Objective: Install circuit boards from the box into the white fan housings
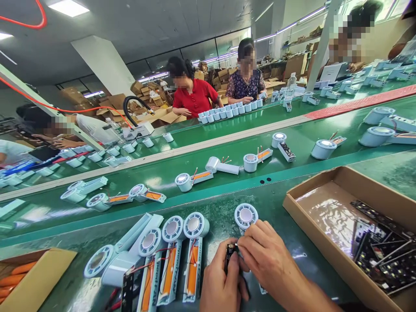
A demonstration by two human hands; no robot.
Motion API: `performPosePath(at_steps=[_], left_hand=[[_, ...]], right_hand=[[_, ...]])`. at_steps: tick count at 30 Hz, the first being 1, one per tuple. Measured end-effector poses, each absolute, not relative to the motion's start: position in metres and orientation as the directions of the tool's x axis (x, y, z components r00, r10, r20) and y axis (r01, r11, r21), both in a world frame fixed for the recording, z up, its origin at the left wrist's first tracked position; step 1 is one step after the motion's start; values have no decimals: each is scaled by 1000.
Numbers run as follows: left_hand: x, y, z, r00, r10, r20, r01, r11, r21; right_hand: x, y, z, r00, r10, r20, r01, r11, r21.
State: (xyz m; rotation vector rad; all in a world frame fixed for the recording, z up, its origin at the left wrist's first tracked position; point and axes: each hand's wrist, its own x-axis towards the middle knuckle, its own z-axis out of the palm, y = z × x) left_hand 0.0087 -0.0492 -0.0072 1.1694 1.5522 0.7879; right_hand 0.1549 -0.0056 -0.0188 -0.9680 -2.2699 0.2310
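Left hand (221, 277) grips a circuit board (231, 248), long axis pointing forward

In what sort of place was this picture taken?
Probably an electronics assembly workshop: part-built fan-like units lie along a green belt, a cardboard tray holds black circuit boards, and people work opposite.

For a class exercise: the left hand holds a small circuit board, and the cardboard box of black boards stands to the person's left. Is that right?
Not quite: the head view shows the cardboard box of black boards to the person's right. The left hand does hold a small circuit board.
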Motion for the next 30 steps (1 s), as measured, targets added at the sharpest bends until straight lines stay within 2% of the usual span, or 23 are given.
performPosePath(at_steps=[12,17,21,26,28,30], left_hand=[[10,-54,-26,-119,992,-29,639,99,763],[10,-52,-28,-65,997,53,662,3,749],[12,-48,-21,-37,999,-18,575,36,818],[14,-43,-21,23,962,-274,246,260,934],[14,-42,-23,23,953,-303,132,298,945],[13,-42,-24,5,960,-279,104,277,955]], right_hand=[[154,-3,-14,-548,661,513,601,738,-307],[154,-4,-13,-517,683,516,577,723,-380],[157,-5,-14,-487,737,469,555,676,-485],[180,-14,-13,-351,866,357,431,488,-759],[191,-19,-14,-289,899,330,387,425,-818],[195,-22,-17,-258,910,323,363,402,-841]])
